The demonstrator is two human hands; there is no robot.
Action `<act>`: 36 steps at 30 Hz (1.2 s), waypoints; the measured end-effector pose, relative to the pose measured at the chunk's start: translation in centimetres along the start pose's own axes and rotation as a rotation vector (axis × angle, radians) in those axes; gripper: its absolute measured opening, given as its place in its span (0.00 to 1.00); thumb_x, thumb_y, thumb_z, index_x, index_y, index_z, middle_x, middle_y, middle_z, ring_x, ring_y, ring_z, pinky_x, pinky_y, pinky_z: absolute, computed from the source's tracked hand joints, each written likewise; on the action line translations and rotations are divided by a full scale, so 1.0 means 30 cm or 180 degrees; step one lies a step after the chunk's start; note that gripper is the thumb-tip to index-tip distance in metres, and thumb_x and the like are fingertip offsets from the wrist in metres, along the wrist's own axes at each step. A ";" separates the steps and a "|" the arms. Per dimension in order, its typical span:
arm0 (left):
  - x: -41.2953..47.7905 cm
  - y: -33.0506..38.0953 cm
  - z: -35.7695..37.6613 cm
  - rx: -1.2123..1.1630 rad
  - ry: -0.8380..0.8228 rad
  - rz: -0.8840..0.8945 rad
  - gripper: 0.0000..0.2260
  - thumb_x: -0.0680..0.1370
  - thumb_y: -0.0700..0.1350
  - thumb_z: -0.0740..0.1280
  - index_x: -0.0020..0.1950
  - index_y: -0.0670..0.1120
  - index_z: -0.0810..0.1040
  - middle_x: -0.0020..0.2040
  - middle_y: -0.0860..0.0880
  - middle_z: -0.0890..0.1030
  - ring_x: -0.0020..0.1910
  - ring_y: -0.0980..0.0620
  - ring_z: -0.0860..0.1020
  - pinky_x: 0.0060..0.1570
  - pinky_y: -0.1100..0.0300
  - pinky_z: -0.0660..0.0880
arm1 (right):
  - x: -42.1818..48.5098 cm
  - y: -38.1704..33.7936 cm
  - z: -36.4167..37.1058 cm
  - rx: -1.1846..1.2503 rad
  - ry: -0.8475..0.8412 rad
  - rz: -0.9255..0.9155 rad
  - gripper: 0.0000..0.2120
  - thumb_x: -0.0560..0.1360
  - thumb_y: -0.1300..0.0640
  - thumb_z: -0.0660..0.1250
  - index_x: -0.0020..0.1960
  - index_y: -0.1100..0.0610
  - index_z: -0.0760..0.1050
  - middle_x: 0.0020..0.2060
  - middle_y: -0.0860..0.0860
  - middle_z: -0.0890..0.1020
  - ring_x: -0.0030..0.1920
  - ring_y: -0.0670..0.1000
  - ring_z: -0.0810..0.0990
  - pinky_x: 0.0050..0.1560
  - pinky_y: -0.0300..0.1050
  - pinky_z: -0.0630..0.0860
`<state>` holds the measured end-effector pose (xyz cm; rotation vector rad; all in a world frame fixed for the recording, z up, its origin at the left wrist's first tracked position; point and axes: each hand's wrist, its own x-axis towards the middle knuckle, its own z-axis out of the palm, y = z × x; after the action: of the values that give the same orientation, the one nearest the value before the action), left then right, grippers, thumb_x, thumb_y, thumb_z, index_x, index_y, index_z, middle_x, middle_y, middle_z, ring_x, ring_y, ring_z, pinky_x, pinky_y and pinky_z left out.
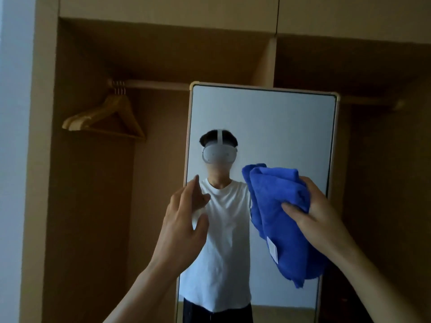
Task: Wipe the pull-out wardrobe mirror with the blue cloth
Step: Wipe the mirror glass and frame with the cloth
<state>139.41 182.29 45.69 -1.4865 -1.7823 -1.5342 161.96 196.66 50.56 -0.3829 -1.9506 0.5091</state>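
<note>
head view, dim light.

- mirror (268,127): tall, upright, pale frame (335,145) with rounded corners. it stands in front of the open wardrobe (93,54), over the divider between two compartments.
- blue cloth (279,206): bunched and folded, held up in front of the right half of the mirror at about mid height. a white label (272,249) shows on its lower part, and the lower end hangs loose. cloth against the glass or just off it: cannot tell from this angle.
- right hand (319,210): grip clamped on the blue cloth, thumb across the front of the folds, fingers wrapped behind.
- left hand (184,215): grip apart, fingers spread and relaxed, holding nothing. it is raised at the left edge of the mirror, with the index fingertip level with the frame; contact is not clear.
- reflection in the glass: a person in a white t-shirt (224,229) and a white headset (219,155), with a plain pale wall behind.
- left compartment: a wooden rail (151,84) with a bunch of wooden hangers (105,120) at its left end, well apart from the mirror.
</note>
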 end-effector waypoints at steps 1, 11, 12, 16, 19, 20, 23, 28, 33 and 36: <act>-0.021 -0.010 0.021 0.0005 0.0025 -0.0067 0.33 0.81 0.42 0.67 0.82 0.54 0.55 0.68 0.69 0.64 0.65 0.78 0.62 0.68 0.62 0.63 | -0.034 0.028 0.002 0.0142 -0.0039 0.0103 0.17 0.79 0.63 0.67 0.63 0.46 0.72 0.52 0.40 0.82 0.53 0.42 0.81 0.53 0.45 0.77; -0.054 -0.054 0.135 0.0033 0.0284 -0.0671 0.36 0.82 0.48 0.66 0.83 0.54 0.47 0.78 0.47 0.61 0.69 0.54 0.68 0.64 0.55 0.70 | -0.138 0.198 -0.040 0.0055 -0.0126 0.0876 0.19 0.76 0.65 0.69 0.64 0.51 0.73 0.48 0.44 0.81 0.46 0.41 0.79 0.46 0.39 0.74; -0.056 -0.060 0.145 0.0042 0.0279 -0.0708 0.36 0.82 0.49 0.66 0.84 0.54 0.46 0.79 0.47 0.61 0.69 0.55 0.68 0.62 0.57 0.69 | -0.136 0.207 -0.044 -0.0037 0.0006 0.0850 0.20 0.76 0.65 0.69 0.65 0.51 0.73 0.51 0.44 0.80 0.49 0.42 0.78 0.49 0.40 0.74; -0.062 -0.100 0.163 0.0129 0.0241 -0.0826 0.38 0.82 0.46 0.65 0.84 0.53 0.44 0.82 0.49 0.57 0.76 0.51 0.65 0.65 0.56 0.67 | -0.134 0.236 -0.064 -0.0258 0.0597 0.0556 0.14 0.74 0.68 0.68 0.54 0.53 0.74 0.56 0.46 0.71 0.53 0.41 0.76 0.50 0.35 0.72; -0.064 -0.123 0.166 0.0134 0.0215 -0.0959 0.39 0.81 0.44 0.66 0.84 0.54 0.44 0.83 0.51 0.57 0.78 0.48 0.63 0.68 0.54 0.68 | -0.136 0.251 -0.061 -0.0073 0.0776 0.0522 0.16 0.73 0.66 0.67 0.43 0.45 0.70 0.55 0.46 0.66 0.51 0.37 0.73 0.50 0.37 0.72; -0.062 -0.124 0.170 0.0114 0.0206 -0.1004 0.39 0.81 0.44 0.66 0.84 0.55 0.44 0.83 0.51 0.57 0.78 0.47 0.64 0.70 0.50 0.69 | -0.137 0.250 -0.057 -0.0124 0.0771 0.0463 0.15 0.72 0.64 0.67 0.42 0.44 0.69 0.56 0.44 0.64 0.54 0.40 0.71 0.54 0.42 0.72; -0.060 -0.125 0.183 0.0081 0.0233 -0.1039 0.39 0.81 0.45 0.67 0.84 0.55 0.44 0.83 0.51 0.57 0.79 0.47 0.63 0.68 0.49 0.69 | -0.138 0.242 -0.048 -0.0021 0.0735 0.0330 0.18 0.72 0.67 0.67 0.43 0.44 0.70 0.52 0.33 0.65 0.59 0.49 0.70 0.61 0.52 0.72; -0.055 -0.124 0.187 0.0123 0.0243 -0.1083 0.39 0.82 0.48 0.67 0.84 0.56 0.43 0.83 0.50 0.56 0.79 0.45 0.63 0.67 0.49 0.70 | -0.115 0.281 -0.079 0.0388 0.0140 0.0549 0.14 0.67 0.69 0.75 0.41 0.57 0.71 0.39 0.53 0.79 0.42 0.48 0.75 0.54 0.46 0.73; -0.041 -0.109 0.177 0.0078 0.0075 -0.1156 0.40 0.82 0.53 0.66 0.84 0.55 0.42 0.84 0.49 0.54 0.79 0.44 0.64 0.64 0.51 0.72 | -0.146 0.277 -0.066 0.0001 0.0167 0.0658 0.22 0.74 0.67 0.69 0.56 0.41 0.71 0.63 0.58 0.73 0.61 0.57 0.74 0.55 0.44 0.69; -0.044 -0.081 0.173 0.0104 0.0003 -0.1317 0.39 0.82 0.54 0.66 0.84 0.53 0.43 0.84 0.47 0.54 0.79 0.43 0.64 0.67 0.46 0.71 | -0.157 0.269 -0.065 0.0488 0.0187 0.0563 0.19 0.70 0.66 0.68 0.50 0.42 0.71 0.51 0.59 0.77 0.47 0.50 0.78 0.47 0.36 0.73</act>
<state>139.64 186.55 41.61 -1.1473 -2.2039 -1.6756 165.98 201.69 43.52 -0.4694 -1.8168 0.7487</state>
